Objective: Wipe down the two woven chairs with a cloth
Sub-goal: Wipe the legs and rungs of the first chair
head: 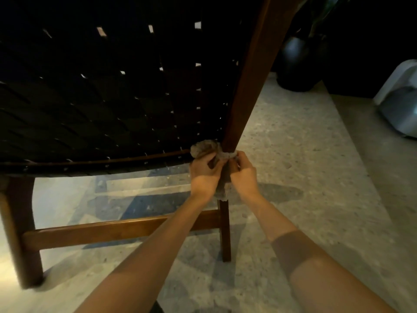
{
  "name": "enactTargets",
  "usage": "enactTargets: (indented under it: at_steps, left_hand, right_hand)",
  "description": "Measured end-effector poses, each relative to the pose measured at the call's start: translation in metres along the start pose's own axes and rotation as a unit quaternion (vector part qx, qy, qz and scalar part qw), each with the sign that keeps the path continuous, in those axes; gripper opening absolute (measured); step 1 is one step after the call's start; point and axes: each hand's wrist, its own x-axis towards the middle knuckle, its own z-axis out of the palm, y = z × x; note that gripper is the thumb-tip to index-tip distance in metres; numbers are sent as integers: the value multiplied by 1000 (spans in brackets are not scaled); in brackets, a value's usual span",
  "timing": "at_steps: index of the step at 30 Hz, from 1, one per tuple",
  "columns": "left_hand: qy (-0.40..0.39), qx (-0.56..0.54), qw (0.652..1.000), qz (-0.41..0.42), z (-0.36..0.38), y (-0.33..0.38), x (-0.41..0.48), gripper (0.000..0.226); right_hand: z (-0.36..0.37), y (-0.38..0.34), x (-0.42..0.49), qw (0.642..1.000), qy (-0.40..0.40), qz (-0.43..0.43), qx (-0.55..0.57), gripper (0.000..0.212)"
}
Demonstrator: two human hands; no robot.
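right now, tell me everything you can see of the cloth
The cloth is grey-brown and fuzzy, like terry, crumpled into a wad. It is wrapped round the chair's wooden post, at the corner where the dark woven panel ends. The left hand and right hand both grip it, and a loose tail hangs down between the wrists.

A brown wooden chair frame (248, 86) is showing a smooth, semi-gloss varnish, its low crossbar (112, 229) gleaming warmest, while the woven back (112, 98) of dark, flat straps is reading matt. A grey-brown cloth (203, 147) is looking soft and nubby. The speckled stone floor (304, 177) is lying dull. At far right, a dark pot (295, 62) is shining faintly and, nearer, a white plastic housing (399, 98) is looking smooth.
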Motion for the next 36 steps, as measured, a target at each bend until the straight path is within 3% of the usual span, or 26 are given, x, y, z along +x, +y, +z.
enactTargets:
  at_steps: [5,10,16,22,29,36]
  left_hand:
    - [51,-28,998,25,-10,13,-6,5]
    - [98,-97,990,-7,-2,24,-12,18]
    - [51,-68,995,-52,13,-15,-32,20]
    - [26,-76,991,-107,37,-47,-24,31]
    - [-5,-47,996,-74,50,-71,4,40]
    - [-6,-14,999,-38,57,-89,4,41]
  right_hand:
    - [-17,-22,-4,995,72,-58,-29,16]
    - [-23,-34,-5,996,70,-58,13,24]
    - [-10,-6,-4,1000,-16,-1,6,34]
    - [5,30,6,999,-44,22,-21,31]
    - [11,56,18,997,-60,-6,-43,30]
    - [29,84,23,998,-40,21,-40,21]
